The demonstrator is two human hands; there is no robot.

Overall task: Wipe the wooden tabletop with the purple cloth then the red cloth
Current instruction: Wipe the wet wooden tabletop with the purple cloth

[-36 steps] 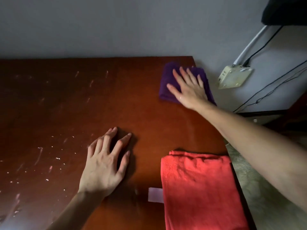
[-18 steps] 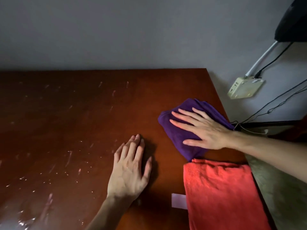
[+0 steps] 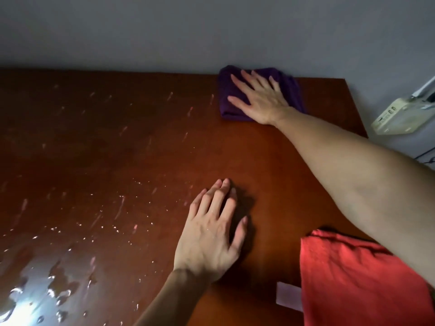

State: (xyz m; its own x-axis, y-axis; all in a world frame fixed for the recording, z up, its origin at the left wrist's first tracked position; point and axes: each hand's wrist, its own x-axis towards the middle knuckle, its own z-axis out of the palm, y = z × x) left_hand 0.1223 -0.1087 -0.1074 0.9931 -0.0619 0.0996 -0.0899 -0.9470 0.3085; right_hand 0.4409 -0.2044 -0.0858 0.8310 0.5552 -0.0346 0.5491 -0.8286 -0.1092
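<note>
The purple cloth lies folded at the far edge of the wooden tabletop, against the wall. My right hand presses flat on it with straight, spread fingers. My left hand rests flat on the bare wood near the middle front, fingers straight. The red cloth lies folded at the near right corner, partly under my right forearm. Water drops and streaks cover the left half of the tabletop.
A grey wall runs right behind the table's far edge. A white power strip with cables hangs on the wall past the table's right edge. A small pale tag sticks out beside the red cloth. A puddle glints at the near left corner.
My right hand has pushed the purple cloth from beside the red cloth away to the table's far edge. My left hand has stayed flat on the wood.
</note>
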